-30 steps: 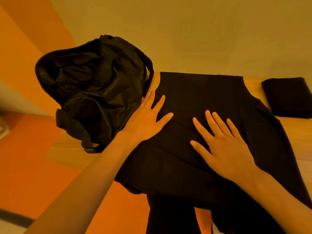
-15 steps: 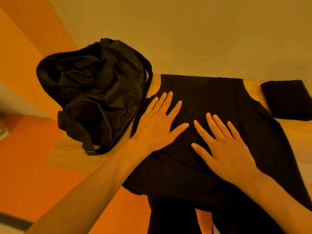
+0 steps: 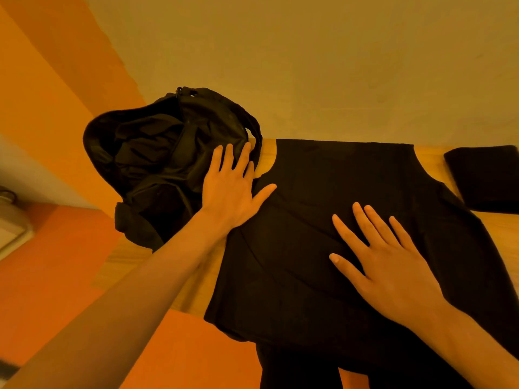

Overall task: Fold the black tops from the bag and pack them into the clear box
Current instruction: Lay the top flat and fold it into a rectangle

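DESK: Head view. What is new in this one?

PHOTOGRAPHER: The left hand (image 3: 229, 189) has slid off the cloth toward the soft black fabric bag (image 3: 157, 164). Half a second ago it lay flat on the sleeveless black top (image 3: 351, 186). Now its straight fingers press the bag's side, and only the thumb lies on the top. The right hand (image 3: 384, 262) has kept its place, palm down, fingers spread on the middle of the top. Neither hand grasps anything; both lie flat and released.

DESK: What does that say about the job?

PHOTOGRAPHER: By my reading it is smoothing the top, or nudging the bag aside for room. No fold has been made in this top. It lies spread on the light wooden table (image 3: 157, 265), its left armhole just beside the bag and its lower edge hanging over the near side.

DESK: Counts?

PHOTOGRAPHER: Two hands. One bag, mouth open, with dark cloth crumpled inside; how many pieces, I cannot tell. One top spread out. One folded black bundle (image 3: 486, 178) at the table's far right, just beside the spread top's shoulder, likely a top already done. No clear box is in view, so nothing shows as packed.
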A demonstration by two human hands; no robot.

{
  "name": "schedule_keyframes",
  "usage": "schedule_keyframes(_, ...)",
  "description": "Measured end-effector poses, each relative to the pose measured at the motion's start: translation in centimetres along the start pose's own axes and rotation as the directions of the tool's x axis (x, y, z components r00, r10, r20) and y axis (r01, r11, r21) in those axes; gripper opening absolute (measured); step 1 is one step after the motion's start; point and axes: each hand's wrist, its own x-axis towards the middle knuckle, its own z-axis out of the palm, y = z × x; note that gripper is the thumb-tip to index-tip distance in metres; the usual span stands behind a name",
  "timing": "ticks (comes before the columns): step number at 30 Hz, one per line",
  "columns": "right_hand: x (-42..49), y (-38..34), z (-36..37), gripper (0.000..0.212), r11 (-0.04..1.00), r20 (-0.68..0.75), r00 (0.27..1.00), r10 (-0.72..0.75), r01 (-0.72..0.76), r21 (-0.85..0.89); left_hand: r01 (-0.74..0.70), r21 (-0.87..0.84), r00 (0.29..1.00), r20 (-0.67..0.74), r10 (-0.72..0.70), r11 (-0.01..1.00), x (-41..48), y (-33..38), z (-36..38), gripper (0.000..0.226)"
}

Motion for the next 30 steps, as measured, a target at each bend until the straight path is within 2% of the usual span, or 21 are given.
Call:
schedule_keyframes(6,0.0,0.0,-0.1,0.074,1.0,0.006,1.0,0.001,-0.001,-0.007,0.103,-0.054,0.994,0.053,-0.1,0.993,0.9,0.2,0.5,0.105)
schedule_keyframes(14,-0.2,-0.1,-0.1,0.074,1.0,0.011,1.0,0.003,-0.003,0.004,0.117,-0.048,0.985,0.135,-0.11,0.992,1.0,-0.1,0.0,0.11)
schedule_keyframes(17,-0.3,0.1,-0.4,0.075,0.999,-0.03,1.0,-0.003,0.004,0.035,0.082,-0.144,0.996,0.036,-0.078,0.986,0.7,-0.3,-0.3,0.106)
schedule_keyframes(20,-0.9,0.3,-1.5,0.076,0.999,-0.077,0.997,0.032,-0.029,0.039,-0.069,-0.31,0.995,-0.084,0.045,0.948,-1.5,1.1,-1.7,0.089)
schedule_keyframes(22,-1.6,0.5,-1.1,0.076,0.998,-0.046,0.997,0.059,-0.058,0.025,-0.111,-0.402,0.993,-0.013,0.116,0.909,-4.2,3.3,-3.1,0.087)
schedule_keyframes(24,-2.4,0.3,-0.1,0.077,0.993,-0.026,0.992,0.121,-0.121,0.006,-0.073,-0.425,0.984,0.115,0.134,0.902,-6.7,5.4,-3.2,0.087)
schedule_keyframes(27,-3.0,-0.1,0.5,0.076,0.976,-0.017,0.976,0.217,-0.216,0.005,0.065,-0.47,0.98,0.196,0.032,0.88,-8.5,6.8,-1.5,0.087)
schedule_keyframes(30,-2.8,-0.3,0.4,0.077,0.98,-0.028,0.979,0.2,-0.2,0.006,0.119,-0.457,0.98,0.195,-0.031,0.882,-8.8,6.3,-0.4,0.089)
